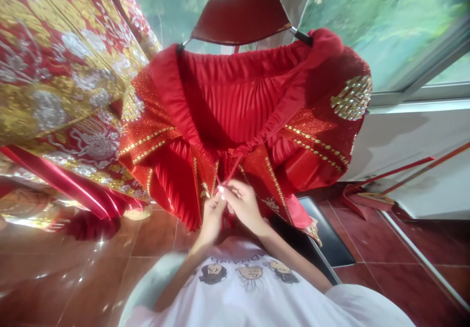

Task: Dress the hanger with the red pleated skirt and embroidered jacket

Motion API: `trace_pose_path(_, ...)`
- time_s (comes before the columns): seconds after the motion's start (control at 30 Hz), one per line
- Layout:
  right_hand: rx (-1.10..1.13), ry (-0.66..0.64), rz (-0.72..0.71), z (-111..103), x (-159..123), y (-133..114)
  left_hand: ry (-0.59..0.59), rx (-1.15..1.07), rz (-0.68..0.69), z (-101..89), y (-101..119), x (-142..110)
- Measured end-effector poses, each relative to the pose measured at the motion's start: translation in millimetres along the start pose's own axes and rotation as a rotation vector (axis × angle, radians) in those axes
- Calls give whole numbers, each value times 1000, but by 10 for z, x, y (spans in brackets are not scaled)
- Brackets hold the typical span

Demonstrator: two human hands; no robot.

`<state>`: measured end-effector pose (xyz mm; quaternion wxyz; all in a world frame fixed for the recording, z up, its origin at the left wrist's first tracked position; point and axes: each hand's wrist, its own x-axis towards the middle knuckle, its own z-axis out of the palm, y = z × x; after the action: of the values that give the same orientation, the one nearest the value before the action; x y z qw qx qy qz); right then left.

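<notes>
A red pleated skirt [249, 97] with gold beaded trim hangs by its gathered waistband from the clips of a red hanger [240, 18]. At the front of the waistband, two ends of a red drawstring [232, 171] come down and meet at my fingers. My left hand [213, 212] and my right hand [242, 200] are together there, fingertips pinched on the drawstring. The exact crossing of the cord is hidden behind my fingers. Lower parts of the skirt hang behind my hands.
To the left hangs a red garment [73, 72] with gold and silver embroidery, with a shiny red sash [73, 182] below it. A dark flat panel [326, 234] lies on the tiled floor [389, 288] at right. A red broom or dustpan [367, 197] stands by the wall.
</notes>
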<state>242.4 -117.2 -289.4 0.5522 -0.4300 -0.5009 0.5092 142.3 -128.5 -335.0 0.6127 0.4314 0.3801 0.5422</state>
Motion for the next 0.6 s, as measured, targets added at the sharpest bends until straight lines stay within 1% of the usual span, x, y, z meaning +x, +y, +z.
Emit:
trace_pose_path(0.1,68,64,-8,-13,-9,-52,71,-9,55,-18,2,3)
trace_pose_path(0.13,84,87,-5,-25,-11,-59,117,-24,84,-30,-3,1)
trace_pose_path(0.2,89,121,-4,-50,-20,-60,247,-19,156,-61,0,-7)
trace_pose_path(0.27,63,129,-10,-69,-34,-48,370,113,276,-92,52,-15)
trace_pose_path(0.3,35,127,-19,-72,-41,-39,404,232,374,-102,106,-13)
trace_pose_path(0.33,-1,122,-34,-70,-47,-29,406,364,498,-104,177,-6)
trace_pose_path(0.37,-40,113,-57,-64,-52,-19,379,486,636,-96,262,10)
trace_pose_path(0.43,-111,86,-117,-44,-60,2,281,675,883,-47,444,70)
trace_pose_path(0.47,-135,73,-147,-33,-65,12,240,747,966,-8,524,111)
trace_pose_path(0.5,-154,62,-171,-24,-71,21,219,808,1013,36,589,157)
trace_pose_path(0.53,-171,54,-191,-19,-76,31,218,859,1025,82,633,204)
trace_pose_path(0.57,-187,52,-204,-16,-81,40,246,892,1013,128,656,249)
trace_pose_path(0.6,-202,51,-211,-18,-84,48,299,903,985,171,659,289)
